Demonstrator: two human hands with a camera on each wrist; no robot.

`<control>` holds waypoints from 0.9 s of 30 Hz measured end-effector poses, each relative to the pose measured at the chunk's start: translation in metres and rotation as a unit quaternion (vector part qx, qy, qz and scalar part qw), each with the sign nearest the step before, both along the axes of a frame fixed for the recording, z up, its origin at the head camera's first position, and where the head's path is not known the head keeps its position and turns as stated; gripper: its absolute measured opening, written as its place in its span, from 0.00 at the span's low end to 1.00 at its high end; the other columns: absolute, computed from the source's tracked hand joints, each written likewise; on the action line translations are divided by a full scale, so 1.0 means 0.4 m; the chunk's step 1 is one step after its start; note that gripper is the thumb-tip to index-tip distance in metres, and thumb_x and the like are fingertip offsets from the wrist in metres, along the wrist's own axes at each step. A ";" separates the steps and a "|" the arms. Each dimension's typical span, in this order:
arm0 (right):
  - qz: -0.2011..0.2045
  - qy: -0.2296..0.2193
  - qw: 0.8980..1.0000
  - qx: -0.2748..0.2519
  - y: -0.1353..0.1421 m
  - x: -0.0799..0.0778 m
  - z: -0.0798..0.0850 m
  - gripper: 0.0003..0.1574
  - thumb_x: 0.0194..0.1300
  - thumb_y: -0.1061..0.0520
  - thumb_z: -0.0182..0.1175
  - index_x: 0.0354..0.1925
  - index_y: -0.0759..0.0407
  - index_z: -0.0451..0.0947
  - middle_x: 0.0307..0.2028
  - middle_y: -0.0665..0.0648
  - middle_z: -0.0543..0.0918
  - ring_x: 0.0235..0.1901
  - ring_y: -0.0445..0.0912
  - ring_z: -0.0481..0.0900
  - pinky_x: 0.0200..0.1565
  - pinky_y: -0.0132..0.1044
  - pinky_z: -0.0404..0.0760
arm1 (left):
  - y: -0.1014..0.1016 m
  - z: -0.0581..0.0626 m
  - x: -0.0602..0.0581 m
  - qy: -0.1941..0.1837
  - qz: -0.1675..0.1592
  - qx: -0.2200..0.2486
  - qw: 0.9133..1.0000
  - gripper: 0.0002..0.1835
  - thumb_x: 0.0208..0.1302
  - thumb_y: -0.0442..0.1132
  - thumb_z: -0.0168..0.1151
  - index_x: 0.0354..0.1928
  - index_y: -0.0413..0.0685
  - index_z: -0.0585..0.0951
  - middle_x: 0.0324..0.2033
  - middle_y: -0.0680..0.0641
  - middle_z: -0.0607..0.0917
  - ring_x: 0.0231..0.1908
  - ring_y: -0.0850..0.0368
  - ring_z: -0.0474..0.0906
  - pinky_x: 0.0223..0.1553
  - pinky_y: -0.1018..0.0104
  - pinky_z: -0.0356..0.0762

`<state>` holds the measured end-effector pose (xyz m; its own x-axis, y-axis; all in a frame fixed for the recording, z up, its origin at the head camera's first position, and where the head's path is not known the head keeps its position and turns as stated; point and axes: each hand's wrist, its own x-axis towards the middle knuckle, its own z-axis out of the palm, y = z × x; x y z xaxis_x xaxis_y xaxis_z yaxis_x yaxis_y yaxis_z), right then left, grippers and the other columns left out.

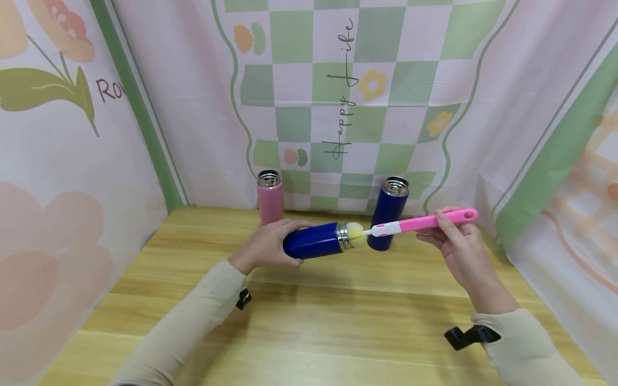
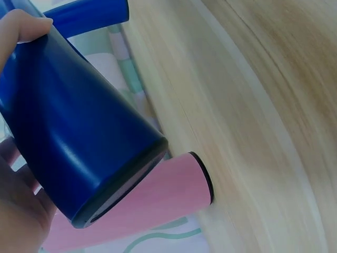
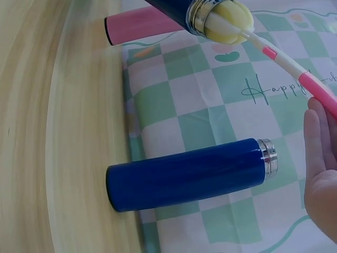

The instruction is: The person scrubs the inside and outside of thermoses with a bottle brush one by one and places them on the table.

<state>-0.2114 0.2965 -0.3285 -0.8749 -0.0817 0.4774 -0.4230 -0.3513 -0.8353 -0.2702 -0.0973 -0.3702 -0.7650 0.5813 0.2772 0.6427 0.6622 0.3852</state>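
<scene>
My left hand (image 1: 270, 244) grips a dark blue thermos bottle (image 1: 314, 241) round its base end, holding it tilted nearly level above the table with its steel mouth facing right. A bottle brush (image 1: 425, 221) with a pink and white handle is pinched in my right hand (image 1: 458, 246), thumb on top of the handle. Its yellow sponge head (image 3: 231, 22) sits at the bottle's mouth, partly outside the rim. Behind the hands, a second blue bottle (image 1: 388, 209) stands uncapped near the right hand, and a pink bottle (image 1: 269, 201) stands uncapped behind the left hand.
The wooden table (image 1: 309, 332) reaches back to a checked curtain (image 1: 333, 107) right behind the standing bottles. Printed cloth also hangs along the left and right sides. Black straps show at both wrists.
</scene>
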 end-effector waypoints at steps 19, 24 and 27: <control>0.002 -0.017 1.000 -0.017 0.015 0.012 -0.008 0.09 0.77 0.65 0.48 0.44 0.68 0.75 0.40 0.62 0.85 0.39 0.49 0.87 0.44 0.38 0.84 | 0.003 -0.006 0.016 0.089 0.008 0.012 0.996 0.44 0.42 0.56 0.81 0.67 0.76 0.74 0.53 0.52 0.82 0.50 0.57 0.75 0.46 0.50 0.77; -0.003 -0.012 1.000 -0.014 0.013 0.011 -0.010 0.09 0.78 0.65 0.47 0.44 0.68 0.75 0.40 0.62 0.85 0.39 0.49 0.87 0.44 0.38 0.84 | 0.009 -0.010 0.019 0.104 0.011 0.013 0.994 0.44 0.42 0.57 0.80 0.67 0.77 0.74 0.53 0.53 0.82 0.51 0.58 0.76 0.46 0.51 0.77; -0.004 -0.006 1.000 -0.010 0.011 0.010 -0.009 0.10 0.78 0.66 0.47 0.44 0.69 0.75 0.40 0.62 0.84 0.39 0.49 0.87 0.44 0.37 0.84 | 0.015 -0.007 0.020 0.112 0.005 0.017 0.994 0.44 0.42 0.58 0.80 0.66 0.76 0.74 0.53 0.53 0.82 0.51 0.58 0.76 0.45 0.52 0.78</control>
